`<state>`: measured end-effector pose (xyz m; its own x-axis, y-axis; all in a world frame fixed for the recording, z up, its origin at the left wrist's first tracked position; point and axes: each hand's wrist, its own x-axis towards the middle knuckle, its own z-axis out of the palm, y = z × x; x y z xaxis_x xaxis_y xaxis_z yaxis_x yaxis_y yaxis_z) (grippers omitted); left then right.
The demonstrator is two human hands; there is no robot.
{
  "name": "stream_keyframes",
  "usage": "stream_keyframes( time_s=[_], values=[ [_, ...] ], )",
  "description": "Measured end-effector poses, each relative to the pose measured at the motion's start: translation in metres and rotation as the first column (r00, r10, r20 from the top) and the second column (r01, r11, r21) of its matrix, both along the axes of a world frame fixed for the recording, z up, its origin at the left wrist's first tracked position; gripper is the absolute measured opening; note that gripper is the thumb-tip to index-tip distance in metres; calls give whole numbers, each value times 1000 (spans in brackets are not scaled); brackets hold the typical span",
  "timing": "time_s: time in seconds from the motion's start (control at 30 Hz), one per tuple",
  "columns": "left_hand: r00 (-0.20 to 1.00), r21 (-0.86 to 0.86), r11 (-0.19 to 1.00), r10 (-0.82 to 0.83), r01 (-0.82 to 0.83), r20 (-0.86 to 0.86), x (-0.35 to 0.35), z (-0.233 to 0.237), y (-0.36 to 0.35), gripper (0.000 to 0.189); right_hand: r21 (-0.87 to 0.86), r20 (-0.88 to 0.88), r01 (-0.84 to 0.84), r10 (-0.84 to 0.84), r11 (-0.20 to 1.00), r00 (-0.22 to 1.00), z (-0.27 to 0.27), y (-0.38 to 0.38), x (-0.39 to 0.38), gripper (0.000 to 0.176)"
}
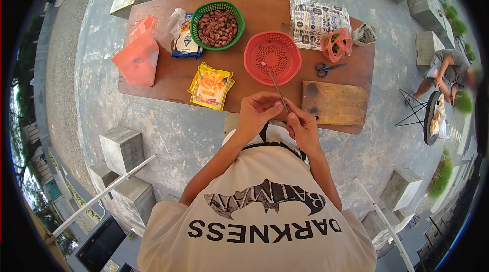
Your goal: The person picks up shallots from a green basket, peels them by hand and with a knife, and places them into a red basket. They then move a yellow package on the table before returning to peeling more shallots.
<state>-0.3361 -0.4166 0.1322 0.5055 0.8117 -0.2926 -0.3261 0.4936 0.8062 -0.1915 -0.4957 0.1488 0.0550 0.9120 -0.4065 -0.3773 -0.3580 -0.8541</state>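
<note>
My right hand is wrapped round the handle of a thin knife, its blade pointing forward over the near rim of the red basket. Close beside it, my left hand has its fingers curled together near the knife's handle end; whatever they pinch is hidden or too small to make out. One small pinkish piece lies inside the red basket. Behind and to the left, a green basket holds many small red shallots.
On the brown table lie a wooden cutting board, blue-handled scissors, yellow packets, a blue-white packet, red plastic bags, a tied bag and newspaper. A person sits at the right.
</note>
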Motion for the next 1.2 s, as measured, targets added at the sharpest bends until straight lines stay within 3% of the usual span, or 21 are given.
stream_keyframes(
  time_s=[0.07, 0.17, 0.23, 0.3, 0.33, 0.47, 0.53, 0.6, 0.67, 0.77, 0.87, 0.97, 1.2],
  values=[
    [996, -12, 1000, -14, 13, -86, -4, -4, 0, 21, -3, 14, -2, 2, 1000, 1000, -4, -2, -4, 39],
    [999, -6, 999, 41, -41, -18, -6, 7, 3, 21, -12, -87, 18, -19, 1000, 996, -3, -1, -3, 40],
    [998, 11, 998, 67, -67, 22, -15, 2, 6, 22, -48, -117, 206, -210, 977, 971, 5, 4, -3, 42],
    [994, 36, 995, 91, -93, 58, -24, 2, 13, 22, -33, -63, 237, -239, 971, 969, 2, 6, 4, 42],
    [994, -34, 996, 88, -86, 71, -30, 3, 16, 21, -26, -16, 282, -282, 959, 959, 1, 6, 6, 43],
    [993, -194, 979, 80, -62, 86, -48, 1, 21, 20, -31, 184, 191, -182, 981, 966, 11, 1, -1, 50],
    [991, -200, 978, 85, -63, 107, -49, -2, 23, 18, 36, 218, 125, -130, 992, 967, 16, 0, -8, 56],
    [987, -203, 977, 86, -57, 136, -46, -5, 27, 17, 119, 413, -33, -19, 992, 911, 27, 3, -22, 61],
    [996, -137, 990, 44, -33, 76, -43, -7, 31, 17, 80, 433, -22, -15, 997, 901, 44, 11, -34, 65],
    [996, -141, 987, -78, 82, 39, -47, 6, 35, 15, 3, 659, -170, 126, 986, 742, 57, 24, -45, 65],
    [998, -145, 988, -55, 51, -23, -48, 16, 36, 13, 95, 719, -171, 51, 981, 693, 53, 28, -51, 60],
    [997, -99, 995, -15, 23, 81, -52, 15, 37, 13, 68, 705, -169, 72, 983, 705, 55, 33, -56, 58],
    [990, 57, 997, -52, 45, 132, -68, 5, 38, 19, 6, 744, -169, 108, 986, 659, 53, 36, -70, 57]
  ],
)
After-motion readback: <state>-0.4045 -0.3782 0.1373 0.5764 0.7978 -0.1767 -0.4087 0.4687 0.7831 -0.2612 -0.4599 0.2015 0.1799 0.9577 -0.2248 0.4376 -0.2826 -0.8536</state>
